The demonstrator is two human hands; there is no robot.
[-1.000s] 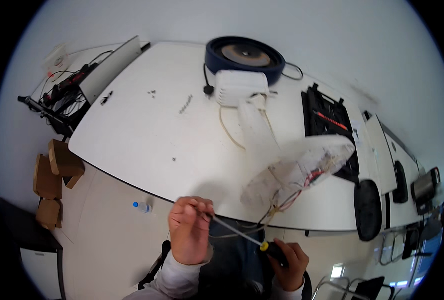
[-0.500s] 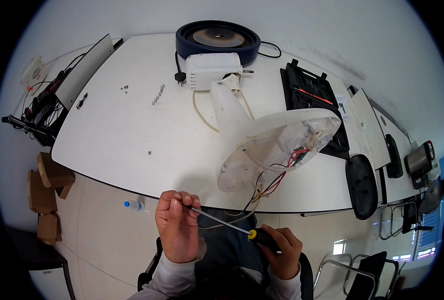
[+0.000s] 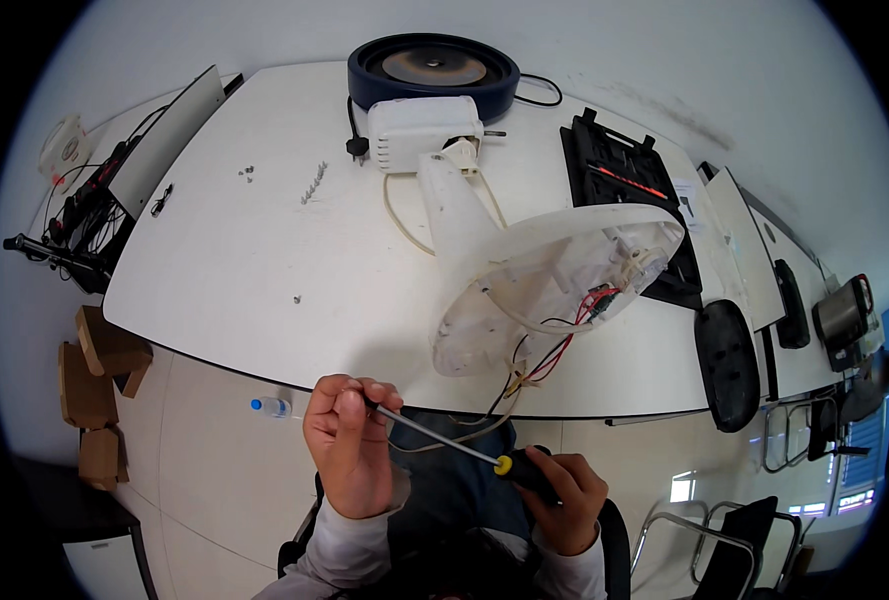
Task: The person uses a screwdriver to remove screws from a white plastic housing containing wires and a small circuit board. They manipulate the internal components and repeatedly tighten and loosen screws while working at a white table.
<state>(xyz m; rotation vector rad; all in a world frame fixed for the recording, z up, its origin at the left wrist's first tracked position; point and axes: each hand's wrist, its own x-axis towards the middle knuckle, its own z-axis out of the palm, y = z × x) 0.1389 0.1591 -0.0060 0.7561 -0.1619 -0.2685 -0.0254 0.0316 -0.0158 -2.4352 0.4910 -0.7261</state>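
Note:
My right hand is wrapped round the black and yellow handle of a screwdriver, whose shaft points up and left. Its dark tip meets the pinched fingertips of my left hand; whatever else sits between them is too small to make out. Both hands are over my lap, just off the table's front edge. Beyond them a white desk fan body lies on its side, its hollow base facing me. Red and black wires and a pale cord hang from the base over the table edge.
Several screws lie on the white table, with a lone one nearer. At the back stands a round dark-blue weighted piece. To the right are an open black tool case and a black oval cover.
The table and its things appear slightly higher in view. My left hand has shifted a little left with the screwdriver tip; both grips look the same.

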